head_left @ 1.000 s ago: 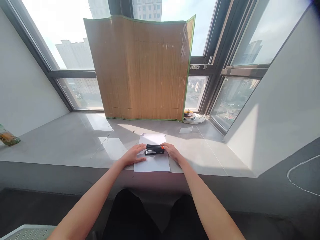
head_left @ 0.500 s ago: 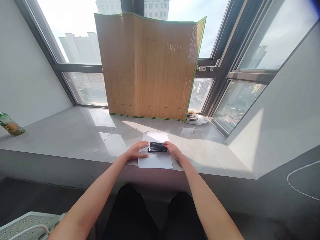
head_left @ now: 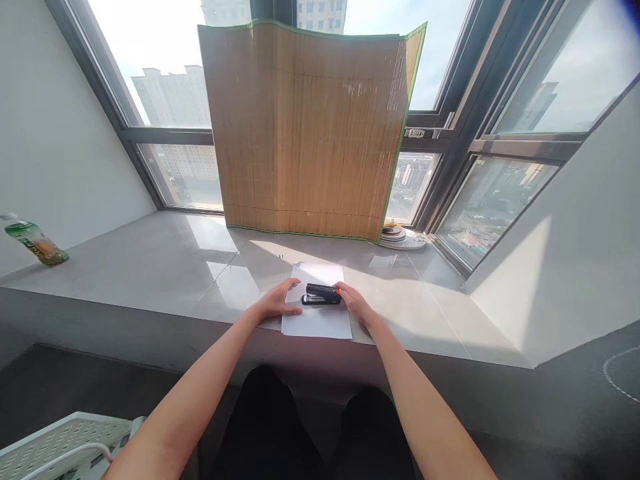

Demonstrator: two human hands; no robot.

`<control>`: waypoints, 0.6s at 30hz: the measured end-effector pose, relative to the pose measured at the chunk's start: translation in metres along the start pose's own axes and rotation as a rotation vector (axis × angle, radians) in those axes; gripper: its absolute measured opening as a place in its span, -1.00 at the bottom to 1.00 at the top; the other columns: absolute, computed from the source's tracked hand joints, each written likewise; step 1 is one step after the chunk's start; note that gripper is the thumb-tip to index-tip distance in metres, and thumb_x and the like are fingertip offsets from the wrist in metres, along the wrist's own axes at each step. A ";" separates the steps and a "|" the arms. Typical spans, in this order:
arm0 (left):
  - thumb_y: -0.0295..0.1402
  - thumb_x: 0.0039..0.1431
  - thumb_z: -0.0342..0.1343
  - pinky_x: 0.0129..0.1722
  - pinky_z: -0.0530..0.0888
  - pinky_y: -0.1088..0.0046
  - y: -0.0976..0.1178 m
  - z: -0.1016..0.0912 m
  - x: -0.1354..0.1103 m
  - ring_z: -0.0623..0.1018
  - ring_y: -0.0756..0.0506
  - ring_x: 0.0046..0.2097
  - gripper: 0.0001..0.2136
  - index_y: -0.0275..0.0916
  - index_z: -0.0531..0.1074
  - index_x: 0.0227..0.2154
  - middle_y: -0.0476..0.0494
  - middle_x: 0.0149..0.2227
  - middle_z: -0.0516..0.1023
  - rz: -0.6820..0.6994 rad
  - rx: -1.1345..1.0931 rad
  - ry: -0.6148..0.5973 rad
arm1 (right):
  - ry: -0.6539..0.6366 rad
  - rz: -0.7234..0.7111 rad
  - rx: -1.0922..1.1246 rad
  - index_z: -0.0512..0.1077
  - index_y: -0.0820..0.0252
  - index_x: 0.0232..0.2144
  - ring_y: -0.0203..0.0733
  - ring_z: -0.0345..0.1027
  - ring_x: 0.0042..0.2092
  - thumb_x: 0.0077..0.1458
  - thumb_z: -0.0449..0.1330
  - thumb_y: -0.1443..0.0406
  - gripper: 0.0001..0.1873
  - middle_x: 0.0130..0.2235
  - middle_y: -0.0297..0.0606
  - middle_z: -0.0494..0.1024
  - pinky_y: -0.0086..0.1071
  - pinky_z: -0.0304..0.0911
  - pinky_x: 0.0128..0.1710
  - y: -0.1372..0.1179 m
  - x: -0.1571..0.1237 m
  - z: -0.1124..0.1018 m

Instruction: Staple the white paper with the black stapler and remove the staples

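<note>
- Flanking a black stapler [head_left: 321, 295] near the center of the frame, slightly below the middle: both hands, palms turned inward.
- Stapler lies on white paper [head_left: 317, 323], long side running left to right; top arm raised a bit off the base toward its left end, orange part at its right end.
- Left hand [head_left: 273, 302]: fingers and thumb spread apart, nothing gripped, just beside the stapler's left end, over the paper's left edge. Contact with paper: cannot tell.
- Right hand [head_left: 357, 309]: fingertips touching the stapler at the orange part; thumb hidden, so cannot tell if the fingers are closed around it.
- Paper sits at the front edge of a pale tiled window ledge [head_left: 165, 267].
- Two tiny dark bits [head_left: 281, 257] on the ledge, just above the paper's upper left corner in frame.
- Brown slatted mat [head_left: 310, 133], green-edged, upright in front of the window, upper center.
- Stacked plates [head_left: 407, 240] by the mat's lower right corner.
- Green-labeled bottle [head_left: 36, 243], tilted, far left.
- White perforated item [head_left: 65, 437], lower left corner, partly cut off.
- Beaded cord [head_left: 611, 373], lower right edge.
</note>
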State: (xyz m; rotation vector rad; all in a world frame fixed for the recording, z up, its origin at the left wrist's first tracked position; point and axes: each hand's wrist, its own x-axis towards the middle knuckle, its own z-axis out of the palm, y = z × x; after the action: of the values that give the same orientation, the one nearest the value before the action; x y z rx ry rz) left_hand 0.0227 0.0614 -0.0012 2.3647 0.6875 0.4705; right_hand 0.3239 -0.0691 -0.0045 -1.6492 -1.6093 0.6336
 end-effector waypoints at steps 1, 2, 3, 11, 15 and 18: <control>0.10 -0.02 0.46 0.36 0.36 0.01 0.000 0.000 0.000 0.39 -0.42 0.38 -0.02 -0.15 0.24 0.41 -0.36 0.39 0.34 -0.008 -0.011 0.011 | 0.003 0.003 -0.009 0.56 -0.04 -0.06 0.01 0.38 -0.08 0.26 -0.09 0.18 -0.56 -0.11 -0.28 0.61 -0.14 0.31 0.03 0.001 0.000 0.000; 0.09 -0.03 0.48 0.36 0.36 0.01 -0.001 0.001 0.000 0.39 -0.42 0.38 -0.01 -0.16 0.24 0.40 -0.37 0.38 0.35 -0.011 -0.018 0.019 | 0.004 0.001 -0.015 0.56 -0.05 -0.05 0.01 0.38 -0.08 0.26 -0.09 0.18 -0.56 -0.12 -0.29 0.61 -0.13 0.31 0.03 0.001 0.000 0.000; 0.07 -0.04 0.49 0.35 0.36 0.01 -0.001 0.001 0.000 0.39 -0.42 0.38 -0.01 -0.16 0.24 0.40 -0.38 0.37 0.36 -0.011 -0.025 0.021 | 0.005 -0.003 -0.017 0.56 -0.05 -0.05 0.01 0.38 -0.08 0.26 -0.09 0.18 -0.56 -0.13 -0.29 0.60 -0.13 0.31 0.03 0.001 0.000 0.000; 0.04 -0.07 0.51 0.33 0.37 0.00 0.002 0.000 0.001 0.42 -0.43 0.34 -0.06 -0.21 0.31 0.34 -0.40 0.33 0.40 -0.033 -0.040 0.023 | -0.011 -0.084 0.018 0.53 -0.05 0.04 0.04 0.37 0.08 0.35 -0.01 0.01 -0.57 0.03 -0.26 0.59 -0.08 0.31 0.11 -0.008 -0.002 -0.005; 0.05 -0.10 0.52 0.31 0.38 0.02 0.007 0.000 -0.001 0.42 -0.44 0.34 -0.05 -0.24 0.34 0.32 -0.42 0.33 0.40 -0.046 -0.068 0.027 | 0.028 -0.188 -0.055 0.47 -0.05 0.20 0.08 0.36 0.12 0.09 0.38 0.03 -0.37 0.10 -0.18 0.57 -0.08 0.32 0.11 -0.007 -0.005 -0.005; 0.03 -0.11 0.53 0.31 0.37 0.02 0.010 -0.001 -0.002 0.41 -0.45 0.35 -0.05 -0.24 0.35 0.32 -0.42 0.34 0.39 -0.043 -0.091 0.027 | 0.042 -0.166 -0.089 0.50 -0.02 0.22 0.01 0.43 -0.05 0.07 0.40 0.13 -0.36 -0.07 -0.19 0.59 -0.10 0.35 0.03 -0.005 -0.006 -0.002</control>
State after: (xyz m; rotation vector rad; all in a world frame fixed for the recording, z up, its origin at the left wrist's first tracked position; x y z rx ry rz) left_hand 0.0246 0.0539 0.0055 2.2580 0.7127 0.5050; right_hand 0.3222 -0.0754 -0.0002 -1.5605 -1.7445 0.4457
